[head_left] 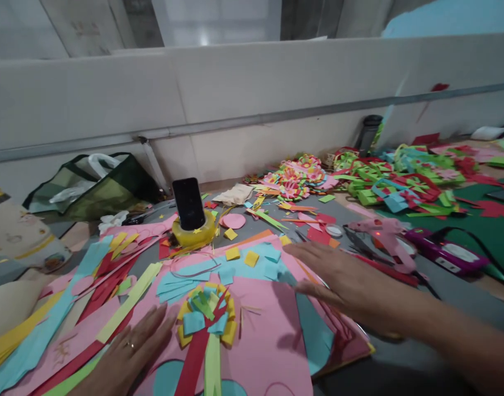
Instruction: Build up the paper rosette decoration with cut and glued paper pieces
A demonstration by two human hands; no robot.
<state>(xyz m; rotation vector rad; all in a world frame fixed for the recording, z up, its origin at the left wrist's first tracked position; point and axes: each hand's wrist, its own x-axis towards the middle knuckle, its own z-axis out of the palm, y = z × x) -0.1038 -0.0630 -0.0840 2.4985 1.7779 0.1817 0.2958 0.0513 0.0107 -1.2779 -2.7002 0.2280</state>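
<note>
A rosette [206, 316] of yellow, blue and green paper loops with red and light-green tails lies on a pink sheet [272, 324]. My left hand [132, 349], wearing a ring, lies flat with fingers stretched just left of the rosette, holding nothing. To the right, my right hand [338, 275] is stretched out over the edge of the pink sheets, its thumb apart from the fingers and nothing in it. I cannot tell whether it touches the paper. Beyond the rosette lie cut blue strips [190, 280] and small yellow squares [252, 258].
A phone [188, 203] stands in a yellow tape roll [194, 231]. At right are a pink glue gun [386, 236] and a purple device [448, 253]. Paper flowers [293, 179] are heaped along the back. Coloured strips [82, 291] and a green bag [95, 187] lie left.
</note>
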